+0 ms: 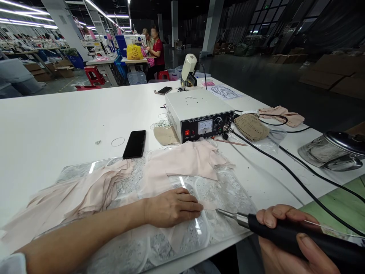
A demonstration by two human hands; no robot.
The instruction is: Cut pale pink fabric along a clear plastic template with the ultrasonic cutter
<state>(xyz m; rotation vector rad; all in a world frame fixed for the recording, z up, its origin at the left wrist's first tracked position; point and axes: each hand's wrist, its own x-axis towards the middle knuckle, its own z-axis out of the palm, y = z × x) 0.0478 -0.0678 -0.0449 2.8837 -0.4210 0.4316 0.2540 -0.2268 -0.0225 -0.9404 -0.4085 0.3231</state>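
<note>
Here the left hand (171, 207) lies palm down, fingers straight and close together, pressing a pink fabric piece (186, 160) flat onto the clear plastic sheet (228, 186) that covers the lace beneath. The right hand (288, 239) is closed in a full grip around the black ultrasonic cutter handpiece (281, 233). Its metal tip (228, 213) points at the left fingertips and sits just beside them, low over the sheet; I cannot tell whether it touches the cloth.

The step in hand looks like cutting along the fabric edge just ahead of those fingertips. To do it well, the pressing fingers should hold the cloth taut and unwrinkled right next to the tip but clear of its line. The handpiece should be held at a shallow, steady angle, and the cable (285, 171) trailing behind the right fingers should hang slack.

Beyond the left fingers stands the control box (196, 110), with a smartphone (134, 144) to its left. More pink pieces (85, 192) lie beside the left wrist.
</note>
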